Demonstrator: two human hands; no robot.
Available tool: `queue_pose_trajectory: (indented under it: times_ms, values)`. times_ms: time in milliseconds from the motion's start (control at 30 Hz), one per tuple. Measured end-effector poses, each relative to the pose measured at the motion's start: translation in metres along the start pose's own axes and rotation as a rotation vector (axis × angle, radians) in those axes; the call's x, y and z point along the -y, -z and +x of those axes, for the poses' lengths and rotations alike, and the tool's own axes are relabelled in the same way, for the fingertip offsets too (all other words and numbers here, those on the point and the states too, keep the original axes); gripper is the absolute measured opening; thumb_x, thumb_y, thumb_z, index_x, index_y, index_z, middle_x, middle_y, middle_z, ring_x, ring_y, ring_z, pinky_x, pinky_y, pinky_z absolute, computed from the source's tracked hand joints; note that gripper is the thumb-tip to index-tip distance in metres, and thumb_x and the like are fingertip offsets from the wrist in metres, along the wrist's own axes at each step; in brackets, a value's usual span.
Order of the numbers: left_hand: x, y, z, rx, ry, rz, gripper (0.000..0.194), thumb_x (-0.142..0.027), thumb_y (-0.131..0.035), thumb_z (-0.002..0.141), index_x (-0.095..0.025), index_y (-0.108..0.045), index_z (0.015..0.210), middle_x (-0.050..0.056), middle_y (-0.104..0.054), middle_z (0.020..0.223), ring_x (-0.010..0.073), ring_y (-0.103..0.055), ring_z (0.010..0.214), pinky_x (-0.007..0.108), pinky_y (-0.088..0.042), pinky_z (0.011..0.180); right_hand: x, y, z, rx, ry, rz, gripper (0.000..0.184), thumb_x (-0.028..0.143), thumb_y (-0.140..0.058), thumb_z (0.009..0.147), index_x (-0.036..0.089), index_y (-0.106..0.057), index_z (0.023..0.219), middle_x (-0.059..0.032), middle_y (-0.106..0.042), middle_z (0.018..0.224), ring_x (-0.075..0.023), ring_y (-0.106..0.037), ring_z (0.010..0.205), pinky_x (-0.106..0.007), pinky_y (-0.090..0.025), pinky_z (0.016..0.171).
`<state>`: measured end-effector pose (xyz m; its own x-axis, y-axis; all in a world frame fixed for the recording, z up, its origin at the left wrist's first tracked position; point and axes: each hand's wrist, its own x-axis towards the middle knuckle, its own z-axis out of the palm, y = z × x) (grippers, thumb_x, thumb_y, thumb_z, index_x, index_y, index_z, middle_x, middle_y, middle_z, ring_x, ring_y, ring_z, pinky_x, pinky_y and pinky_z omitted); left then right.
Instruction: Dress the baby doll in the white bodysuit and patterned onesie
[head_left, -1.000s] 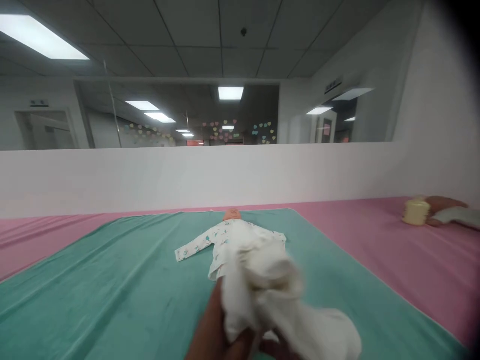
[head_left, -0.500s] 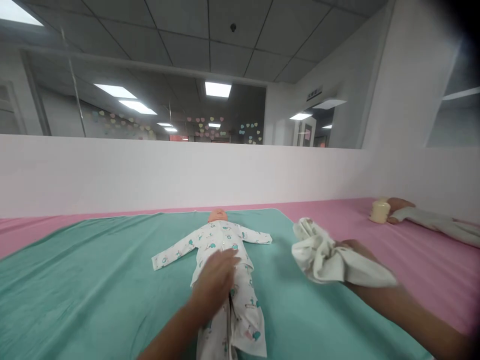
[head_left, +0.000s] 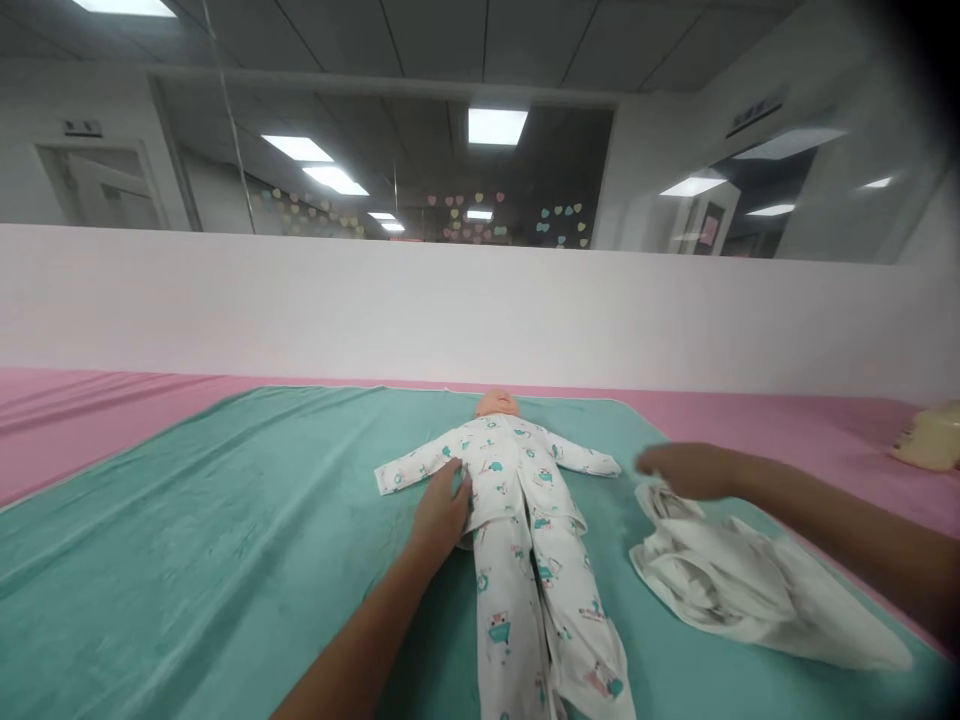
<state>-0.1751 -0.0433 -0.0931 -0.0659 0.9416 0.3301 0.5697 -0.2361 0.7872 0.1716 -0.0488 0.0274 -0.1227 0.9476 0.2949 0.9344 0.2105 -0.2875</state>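
Observation:
A baby doll lies on its back on the green blanket (head_left: 247, 560), its head (head_left: 497, 403) at the far end. It wears a white printed shirt (head_left: 491, 480) and matching trousers (head_left: 504, 620), with both sleeves spread outward. My left hand (head_left: 442, 510) rests against the left side of the shirt, thumb and fingers apart, gripping nothing that I can see. To the right, a crumpled white cloth (head_left: 742, 580) lies on the blanket. Just above its far edge is my right hand (head_left: 686, 470), slightly blurred, fingers stretched out and holding nothing.
Pink sheeting (head_left: 780, 430) extends around the blanket. A pale yellow object (head_left: 930, 437) stands at the far right, cut off by the picture edge. Behind the doll runs a low white wall (head_left: 420, 310), with glass or mirror panels (head_left: 420, 180) above it.
The white cloth, first held in front of the doll, was carried right and now lies released on the blanket. My left hand has shifted from over the doll's middle to its left side.

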Motion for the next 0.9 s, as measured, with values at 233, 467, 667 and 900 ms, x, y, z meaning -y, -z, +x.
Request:
queue_pose_trajectory:
  times_ms: [233, 467, 667, 900]
  values:
    - [-0.008, 0.001, -0.01, 0.186, -0.143, -0.094, 0.055, -0.046, -0.031, 0.09, -0.019, -0.034, 0.138, 0.003, -0.025, 0.147, 0.0196, -0.02, 0.136, 0.035, -0.017, 0.113, 0.134, -0.09, 0.076, 0.151, 0.014, -0.08, 0.047, 0.054, -0.032, 0.087, 0.016, -0.054, 0.104, -0.0119, -0.063, 0.099, -0.0226, -0.058, 0.087, -0.031, -0.04, 0.071]
    - [-0.01, -0.001, -0.012, 0.279, -0.14, -0.129, 0.058, -0.051, -0.029, 0.09, -0.025, -0.025, 0.141, -0.004, -0.012, 0.15, 0.0176, -0.009, 0.138, 0.034, -0.011, 0.114, 0.15, -0.124, 0.121, 0.187, -0.074, -0.109, 0.041, 0.038, -0.033, 0.087, 0.014, -0.065, 0.094, -0.0174, -0.063, 0.102, -0.0305, -0.058, 0.094, -0.039, -0.04, 0.075]
    - [-0.024, 0.0, -0.024, 0.213, -0.095, -0.141, 0.056, -0.05, -0.037, 0.087, -0.026, -0.033, 0.138, -0.003, -0.022, 0.148, 0.0198, -0.019, 0.136, 0.035, -0.017, 0.113, 0.124, -0.132, 0.126, 0.072, -0.011, 0.008, 0.041, 0.035, -0.031, 0.086, 0.019, -0.068, 0.087, -0.0115, -0.066, 0.097, -0.0253, -0.059, 0.086, -0.032, -0.039, 0.066]
    - [-0.053, -0.023, 0.017, -0.025, 0.03, -0.083, 0.045, -0.032, -0.041, 0.084, -0.016, -0.048, 0.126, 0.006, -0.048, 0.133, 0.0218, -0.043, 0.123, 0.035, -0.033, 0.104, 0.112, -0.143, 0.126, -0.139, 0.034, 0.18, 0.033, 0.035, -0.038, 0.082, 0.02, -0.065, 0.071, -0.0066, -0.065, 0.076, -0.0182, -0.055, 0.069, -0.026, -0.028, 0.055]
